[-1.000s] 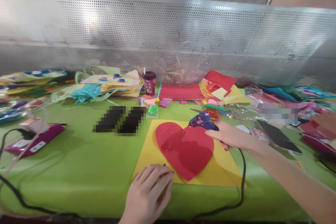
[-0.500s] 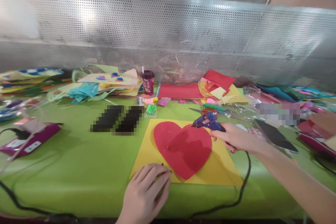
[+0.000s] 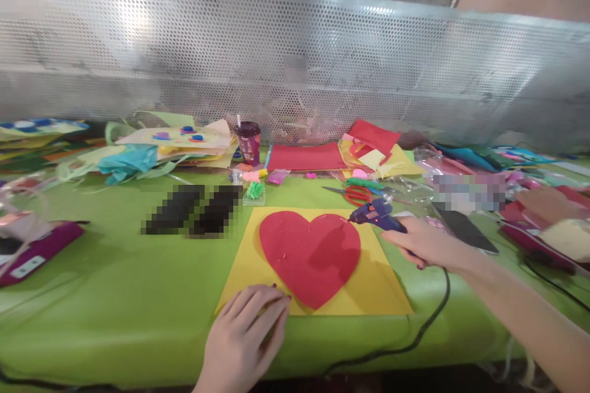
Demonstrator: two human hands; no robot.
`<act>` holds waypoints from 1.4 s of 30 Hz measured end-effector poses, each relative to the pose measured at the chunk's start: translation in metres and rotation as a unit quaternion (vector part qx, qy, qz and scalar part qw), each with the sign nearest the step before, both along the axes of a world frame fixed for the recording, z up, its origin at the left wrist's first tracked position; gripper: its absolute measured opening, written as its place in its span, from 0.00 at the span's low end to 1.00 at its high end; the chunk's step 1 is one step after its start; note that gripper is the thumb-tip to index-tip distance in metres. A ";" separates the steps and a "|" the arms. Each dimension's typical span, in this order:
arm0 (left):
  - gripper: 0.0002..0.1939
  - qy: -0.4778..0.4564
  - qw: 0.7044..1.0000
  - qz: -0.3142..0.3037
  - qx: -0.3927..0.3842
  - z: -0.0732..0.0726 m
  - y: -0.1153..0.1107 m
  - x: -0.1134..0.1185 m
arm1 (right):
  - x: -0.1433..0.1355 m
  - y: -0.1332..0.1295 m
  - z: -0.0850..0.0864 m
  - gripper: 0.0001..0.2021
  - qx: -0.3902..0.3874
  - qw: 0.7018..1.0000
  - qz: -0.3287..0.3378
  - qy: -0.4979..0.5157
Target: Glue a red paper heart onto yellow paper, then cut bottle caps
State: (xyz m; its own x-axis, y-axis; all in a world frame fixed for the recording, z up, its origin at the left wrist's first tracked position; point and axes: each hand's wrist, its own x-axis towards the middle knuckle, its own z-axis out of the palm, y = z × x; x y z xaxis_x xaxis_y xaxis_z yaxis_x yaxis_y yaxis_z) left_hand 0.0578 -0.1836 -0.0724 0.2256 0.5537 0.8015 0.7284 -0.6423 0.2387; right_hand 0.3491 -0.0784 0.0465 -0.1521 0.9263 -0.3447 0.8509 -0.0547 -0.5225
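Note:
A red heart (image 3: 308, 258) lies on a yellow sheet (image 3: 387, 295), with small glossy streaks on its surface. My right hand (image 3: 424, 242) grips a blue glue gun (image 3: 375, 214) whose nozzle points left, at the upper right edge of the heart. A dark cord (image 3: 436, 313) trails from the gun down to the table's front. My left hand (image 3: 246, 325) rests over the lower left corner of the sheet, fingers stretched out and slightly bent, fingertips beside the heart. Its thumb side is partly shadowed; nothing shows in it.
Red-handled scissors (image 3: 354, 195) lie behind the gun. Two blurred dark slabs (image 3: 173, 209) are on the left. A lidded cup (image 3: 249, 142) and a red sheet (image 3: 306, 156) stand farther back. Purple power strips (image 3: 50, 249) lie at both sides. Another person's hand (image 3: 544, 206) is at right.
My right hand has drawn the glue gun rightward, from over the heart's right lobe to its edge. My left hand stays at the sheet's corner. The whole view has shifted slightly.

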 end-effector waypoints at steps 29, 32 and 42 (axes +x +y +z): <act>0.08 -0.026 1.000 -0.007 -0.005 0.003 0.000 0.000 | -0.069 -0.049 0.012 0.11 -0.122 0.988 0.081 0.041; 0.08 -0.025 1.000 -0.004 -0.001 0.004 -0.001 0.000 | -0.066 -0.039 0.012 0.11 -0.108 0.992 0.056 0.025; 0.09 -0.019 1.000 -0.007 0.000 0.003 -0.001 0.000 | -0.034 -0.004 0.005 0.11 -0.048 0.998 0.005 0.029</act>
